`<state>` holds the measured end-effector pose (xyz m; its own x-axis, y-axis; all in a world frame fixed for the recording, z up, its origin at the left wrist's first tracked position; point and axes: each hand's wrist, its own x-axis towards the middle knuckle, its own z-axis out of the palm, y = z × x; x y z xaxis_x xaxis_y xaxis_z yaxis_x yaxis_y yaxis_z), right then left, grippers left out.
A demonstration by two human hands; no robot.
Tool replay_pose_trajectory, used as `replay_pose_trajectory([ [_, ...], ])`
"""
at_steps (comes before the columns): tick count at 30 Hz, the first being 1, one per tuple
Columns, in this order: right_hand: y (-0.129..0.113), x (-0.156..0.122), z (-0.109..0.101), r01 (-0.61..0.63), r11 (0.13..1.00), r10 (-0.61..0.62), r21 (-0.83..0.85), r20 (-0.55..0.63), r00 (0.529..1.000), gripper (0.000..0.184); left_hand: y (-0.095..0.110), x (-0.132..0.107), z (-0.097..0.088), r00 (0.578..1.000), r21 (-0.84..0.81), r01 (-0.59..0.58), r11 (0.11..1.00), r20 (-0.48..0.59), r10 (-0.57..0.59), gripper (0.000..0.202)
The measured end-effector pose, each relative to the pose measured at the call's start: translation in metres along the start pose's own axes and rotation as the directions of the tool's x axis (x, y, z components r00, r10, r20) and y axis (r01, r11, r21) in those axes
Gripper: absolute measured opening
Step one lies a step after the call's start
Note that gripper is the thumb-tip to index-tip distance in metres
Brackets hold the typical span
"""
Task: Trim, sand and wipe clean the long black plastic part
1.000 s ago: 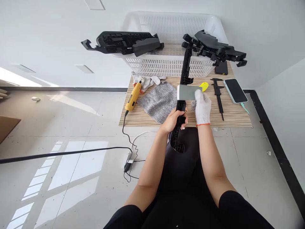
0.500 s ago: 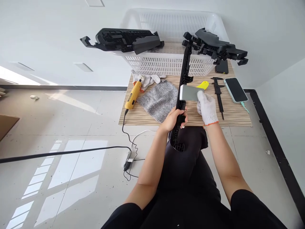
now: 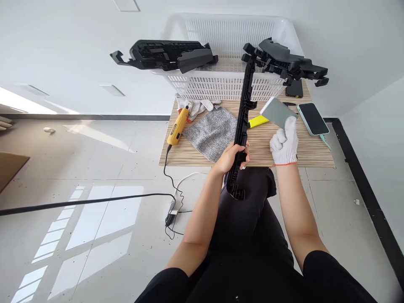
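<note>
My bare left hand (image 3: 232, 158) is wrapped around the lower part of a long black plastic part (image 3: 243, 118), which stands nearly upright from my lap toward the white basket (image 3: 227, 80). My right hand (image 3: 285, 142), in a white knit glove, is closed on a flat grey sheet (image 3: 277, 111), held tilted to the right of the part and off it. A yellow-handled tool (image 3: 258, 121) lies on the striped board (image 3: 303, 153) just left of the sheet.
Black plastic parts rest on the basket rim at left (image 3: 167, 54) and right (image 3: 285, 63). On the board lie a yellow corded rotary tool (image 3: 176, 127), a grey cloth (image 3: 212, 131), a white glove (image 3: 197, 106) and a phone (image 3: 309, 119). Cables (image 3: 172, 198) trail over the floor.
My right hand has lifted the grey sheet off the black part and swung it right and up, tilting it. The yellow tool is now uncovered. My left hand keeps its grip.
</note>
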<state>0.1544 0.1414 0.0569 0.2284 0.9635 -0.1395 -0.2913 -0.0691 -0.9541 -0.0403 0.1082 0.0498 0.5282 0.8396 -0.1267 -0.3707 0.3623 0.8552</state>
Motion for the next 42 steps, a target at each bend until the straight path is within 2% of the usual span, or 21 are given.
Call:
replay_pose_trajectory([
  [3,-0.003,0.000,-0.003,0.079,0.977,-0.059,0.196,-0.106,0.993,0.038,0.001,0.004,-0.001,0.999,-0.030,0.017,0.999,0.034,-0.016,0.024],
  [5,-0.007,-0.003,0.003,0.164,0.956,-0.134,0.245,-0.135,0.982,0.028,0.001,0.007,-0.003,0.998,-0.056,0.039,0.998,0.056,-0.036,0.026],
  [6,-0.010,-0.006,0.007,0.200,0.949,-0.170,0.246,-0.137,0.976,0.029,0.001,0.007,-0.003,0.997,-0.073,0.052,0.996,0.060,-0.047,0.026],
  [8,-0.018,-0.011,0.015,0.250,0.946,-0.233,0.208,-0.102,0.967,0.033,0.000,0.008,-0.004,0.997,-0.114,0.063,0.991,0.047,-0.058,0.028],
  [12,-0.039,-0.010,0.032,0.297,0.949,-0.305,0.109,0.075,0.949,0.035,0.001,0.008,-0.005,0.999,-0.279,0.009,0.960,-0.042,-0.021,0.040],
  [15,-0.049,0.003,0.045,0.266,0.964,-0.264,0.004,0.128,0.956,0.034,0.003,0.006,-0.005,0.998,-0.393,-0.003,0.920,-0.053,-0.019,0.042],
  [18,-0.055,0.020,0.058,0.245,0.964,-0.231,-0.103,0.136,0.963,0.033,0.008,0.002,-0.006,1.000,-0.429,0.003,0.903,-0.022,-0.014,0.041],
  [21,-0.056,0.033,0.067,0.245,0.958,-0.213,-0.151,0.197,0.957,0.028,0.012,-0.002,-0.008,1.000,-0.441,-0.002,0.898,-0.013,-0.005,0.043],
  [25,-0.051,0.041,0.075,0.283,0.947,-0.255,-0.149,0.184,0.949,0.026,0.015,-0.004,-0.009,0.997,-0.478,-0.019,0.878,-0.075,-0.019,0.040],
  [27,-0.047,0.040,0.079,0.260,0.949,-0.210,-0.177,0.259,0.943,0.027,0.015,-0.001,-0.009,0.996,-0.510,-0.015,0.860,-0.083,-0.032,0.039],
  [29,-0.044,0.039,0.083,0.246,0.940,-0.157,-0.237,0.339,0.928,0.025,0.013,0.002,-0.011,0.999,-0.558,0.001,0.830,-0.043,-0.031,0.044],
  [33,-0.045,0.039,0.089,0.329,0.911,-0.258,-0.250,0.278,0.925,0.016,0.011,0.005,-0.016,0.999,-0.632,0.041,0.774,0.048,-0.014,0.055],
  [36,-0.052,0.043,0.090,0.270,0.904,-0.131,-0.330,0.386,0.913,0.015,0.011,0.006,-0.017,0.998,-0.644,0.061,0.763,0.051,-0.037,0.054],
  [37,-0.055,0.044,0.090,0.271,0.898,-0.126,-0.345,0.389,0.913,0.014,0.011,0.006,-0.016,0.998,-0.645,0.067,0.761,0.049,-0.047,0.053],
  [40,-0.059,0.046,0.092,0.333,0.886,-0.250,-0.323,0.272,0.929,0.012,0.012,0.006,-0.016,0.997,-0.643,0.077,0.762,0.048,-0.060,0.052],
  [42,-0.059,0.045,0.094,0.296,0.892,-0.190,-0.342,0.313,0.931,0.014,0.011,0.006,-0.016,0.997,-0.643,0.075,0.762,0.051,-0.056,0.052],
])
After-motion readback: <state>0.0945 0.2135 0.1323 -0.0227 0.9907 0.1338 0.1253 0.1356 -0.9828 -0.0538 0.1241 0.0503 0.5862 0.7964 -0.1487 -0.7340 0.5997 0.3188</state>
